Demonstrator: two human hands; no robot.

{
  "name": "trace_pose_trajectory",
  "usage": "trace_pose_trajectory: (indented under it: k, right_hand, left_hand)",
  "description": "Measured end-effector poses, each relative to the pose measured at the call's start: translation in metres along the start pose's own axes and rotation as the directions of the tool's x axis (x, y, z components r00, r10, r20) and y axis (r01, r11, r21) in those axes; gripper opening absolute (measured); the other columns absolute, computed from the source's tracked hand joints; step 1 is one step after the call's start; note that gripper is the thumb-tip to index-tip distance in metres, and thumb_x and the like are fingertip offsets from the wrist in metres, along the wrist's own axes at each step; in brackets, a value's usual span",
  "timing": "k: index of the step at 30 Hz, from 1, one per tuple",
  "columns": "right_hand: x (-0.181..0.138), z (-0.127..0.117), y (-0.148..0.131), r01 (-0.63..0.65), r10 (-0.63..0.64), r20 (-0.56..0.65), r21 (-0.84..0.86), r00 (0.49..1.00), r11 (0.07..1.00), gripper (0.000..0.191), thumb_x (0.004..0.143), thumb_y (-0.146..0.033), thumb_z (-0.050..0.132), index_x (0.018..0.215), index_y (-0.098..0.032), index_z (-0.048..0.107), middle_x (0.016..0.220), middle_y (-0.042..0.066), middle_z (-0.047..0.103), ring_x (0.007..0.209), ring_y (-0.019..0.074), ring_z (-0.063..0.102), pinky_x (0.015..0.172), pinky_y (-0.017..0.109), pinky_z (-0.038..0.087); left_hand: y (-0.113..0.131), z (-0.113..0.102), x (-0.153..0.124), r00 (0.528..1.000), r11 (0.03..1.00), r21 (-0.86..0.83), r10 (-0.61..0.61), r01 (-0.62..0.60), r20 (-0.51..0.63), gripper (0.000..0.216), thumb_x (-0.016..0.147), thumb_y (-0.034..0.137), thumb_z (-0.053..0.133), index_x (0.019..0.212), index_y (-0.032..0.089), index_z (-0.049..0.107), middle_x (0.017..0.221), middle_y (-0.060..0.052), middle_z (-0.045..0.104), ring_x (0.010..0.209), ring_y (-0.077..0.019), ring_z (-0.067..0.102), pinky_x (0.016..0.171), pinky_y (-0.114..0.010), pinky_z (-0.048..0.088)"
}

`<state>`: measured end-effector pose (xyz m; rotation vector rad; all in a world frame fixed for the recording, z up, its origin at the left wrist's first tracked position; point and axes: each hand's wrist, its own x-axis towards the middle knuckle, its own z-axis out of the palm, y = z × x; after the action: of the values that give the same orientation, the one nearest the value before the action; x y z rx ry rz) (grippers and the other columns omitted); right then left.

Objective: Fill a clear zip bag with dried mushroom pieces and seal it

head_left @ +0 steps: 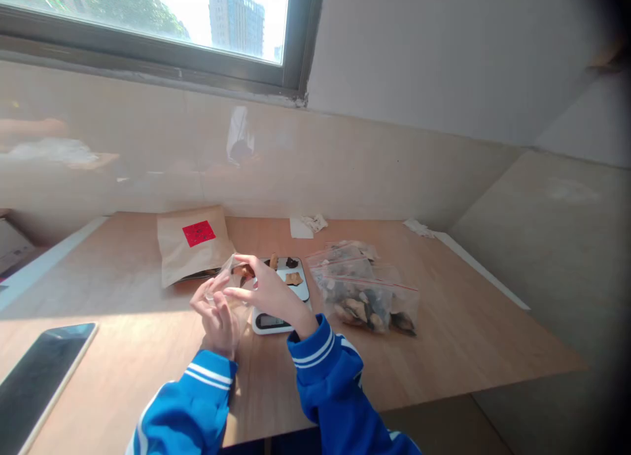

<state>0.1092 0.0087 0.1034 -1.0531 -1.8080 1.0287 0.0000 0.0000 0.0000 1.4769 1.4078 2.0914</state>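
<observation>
**Clear bag (239, 311) Held Beside Scale (301, 292)**

The left hand (217, 320) and right hand (270, 290) both grasp the clear bag, just left of the scale; the two-sided hold likely keeps the limp film spread. Dried pieces (294, 279) rest on the scale, presumably for weighing. Filled bags (362, 305) lie right, off the scale. Far-left pouch (181, 259): red label (199, 234), writing illegible. Display (271, 321): digits unreadable.

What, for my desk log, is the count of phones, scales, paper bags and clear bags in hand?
Phones: 1
Scales: 1
Paper bags: 1
Clear bags in hand: 1
Total: 4
</observation>
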Motion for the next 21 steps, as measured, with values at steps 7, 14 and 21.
trace_pose_trajectory:
  k: [7,14,21]
  right_hand:
    - [0.004,-0.015,0.018,0.089,-0.151,-0.325,-0.199,0.934,0.976,0.033,0.098,-0.030,0.034,0.110,-0.021,0.063,0.111,0.006,0.066,0.105,0.0168,0.059,0.093,0.031,0.045]
    - [0.010,-0.019,0.081,-0.004,-0.110,-0.134,-0.651,0.985,0.759,0.043,0.092,-0.035,0.049,0.130,-0.016,0.052,0.141,0.014,0.046,0.132,0.0257,0.039,0.110,0.043,0.030]
    - [0.004,-0.010,0.085,-0.016,-0.067,-0.072,-0.791,0.995,0.612,0.043,0.088,-0.046,0.055,0.120,-0.017,0.054,0.119,0.013,0.057,0.114,0.0275,0.049,0.097,0.042,0.038]
  left_hand:
    - [0.000,0.000,0.001,0.996,0.998,0.041,-0.037,0.040,-0.085,0.032,0.095,0.037,0.038,0.121,0.017,0.037,0.111,-0.017,0.065,0.103,-0.0227,0.065,0.088,-0.049,0.051]
    - [0.006,-0.001,0.007,0.976,0.994,0.038,-0.096,0.105,-0.194,0.034,0.094,0.042,0.038,0.117,0.016,0.039,0.112,-0.019,0.065,0.100,-0.0228,0.067,0.087,-0.049,0.052]
    - [0.010,0.001,0.007,0.973,0.991,0.034,-0.119,0.128,-0.197,0.036,0.093,0.043,0.040,0.117,0.016,0.039,0.112,-0.019,0.065,0.099,-0.0224,0.067,0.085,-0.046,0.053]
